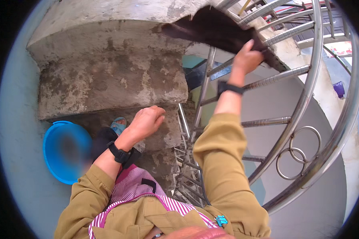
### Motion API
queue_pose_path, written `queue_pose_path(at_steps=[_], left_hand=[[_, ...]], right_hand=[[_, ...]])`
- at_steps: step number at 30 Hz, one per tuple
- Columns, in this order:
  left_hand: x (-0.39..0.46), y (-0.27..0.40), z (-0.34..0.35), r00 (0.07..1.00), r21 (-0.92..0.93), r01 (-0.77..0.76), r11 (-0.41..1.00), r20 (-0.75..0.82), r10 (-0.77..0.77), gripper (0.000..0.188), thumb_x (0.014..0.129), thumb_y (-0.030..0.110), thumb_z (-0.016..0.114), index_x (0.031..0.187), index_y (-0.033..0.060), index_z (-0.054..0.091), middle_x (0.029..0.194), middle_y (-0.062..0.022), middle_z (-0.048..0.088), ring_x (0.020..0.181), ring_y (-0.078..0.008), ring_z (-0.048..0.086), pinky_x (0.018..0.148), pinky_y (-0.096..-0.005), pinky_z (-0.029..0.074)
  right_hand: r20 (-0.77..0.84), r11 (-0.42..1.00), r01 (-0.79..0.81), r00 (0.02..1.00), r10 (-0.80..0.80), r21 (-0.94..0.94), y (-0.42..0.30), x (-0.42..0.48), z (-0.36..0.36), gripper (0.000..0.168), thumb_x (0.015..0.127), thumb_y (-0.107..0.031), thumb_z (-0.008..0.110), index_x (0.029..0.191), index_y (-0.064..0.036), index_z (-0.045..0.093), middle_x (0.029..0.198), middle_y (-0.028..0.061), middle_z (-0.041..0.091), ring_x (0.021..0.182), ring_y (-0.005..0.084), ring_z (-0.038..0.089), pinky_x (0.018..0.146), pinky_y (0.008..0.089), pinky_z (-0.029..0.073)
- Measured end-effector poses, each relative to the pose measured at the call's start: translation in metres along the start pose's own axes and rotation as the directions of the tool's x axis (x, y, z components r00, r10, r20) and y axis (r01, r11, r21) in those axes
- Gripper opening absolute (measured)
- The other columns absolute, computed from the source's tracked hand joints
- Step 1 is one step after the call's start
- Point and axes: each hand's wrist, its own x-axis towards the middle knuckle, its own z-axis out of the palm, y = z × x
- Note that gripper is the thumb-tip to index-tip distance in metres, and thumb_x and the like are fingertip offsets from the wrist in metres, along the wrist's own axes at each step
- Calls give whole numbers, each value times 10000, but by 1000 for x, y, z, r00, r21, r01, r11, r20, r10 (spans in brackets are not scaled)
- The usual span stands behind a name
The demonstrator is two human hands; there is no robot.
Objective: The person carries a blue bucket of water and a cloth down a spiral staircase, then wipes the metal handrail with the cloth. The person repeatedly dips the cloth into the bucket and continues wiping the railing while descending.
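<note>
My right hand [247, 58] grips a dark brown cloth [211, 28], which spreads out to the left and drapes against the bars of a stainless steel stair railing [306, 86]. The cloth looks blurred at its edges. Over the concrete steps, my left hand [148, 121] is loosely curled, its fingers bent; whether anything small lies inside it cannot be seen. A blue plastic bucket [52, 161] stands against the wall at the left, its inside blurred.
Damp-looking concrete stairs [113, 83] curve upward ahead, beside a pale blue wall [16, 119]. One foot in a light blue sandal [118, 125] is on a step. Right of the railing the stairwell drops; metal rings [305, 145] decorate the rails.
</note>
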Motion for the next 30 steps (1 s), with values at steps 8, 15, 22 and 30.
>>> queue_pose_path(at_steps=[8,15,22,30], left_hand=[[12,9,12,995,-217,95,972,3,-97,403,874,212,516,1212,1,454,1027,-185,585,863,-291,602,731,-384,476],[21,13,21,889,-911,412,-11,405,-212,604,892,483,436,1293,33,386,1198,-89,525,979,-221,567,721,-410,512],[6,3,67,968,-844,244,478,181,-174,271,890,174,491,1126,54,547,1082,-38,572,950,-143,570,760,-311,490],[14,23,25,927,-887,290,360,167,-336,379,919,227,463,1229,12,428,1155,-105,528,853,-185,609,678,-283,515]], right_hand=[[717,851,-511,639,279,125,84,-105,-8,350,863,-274,566,751,56,538,648,149,602,397,181,577,317,251,452],[974,268,-937,207,-91,224,26,-159,-171,376,841,-338,591,973,7,523,691,66,586,382,118,493,323,235,390],[926,646,-681,359,-118,346,66,-219,-166,737,775,-334,676,1296,19,292,1250,160,431,1142,206,449,774,309,478],[341,723,63,851,-399,688,64,-150,-67,295,724,37,539,1011,-12,591,994,133,618,964,235,580,835,317,444]])
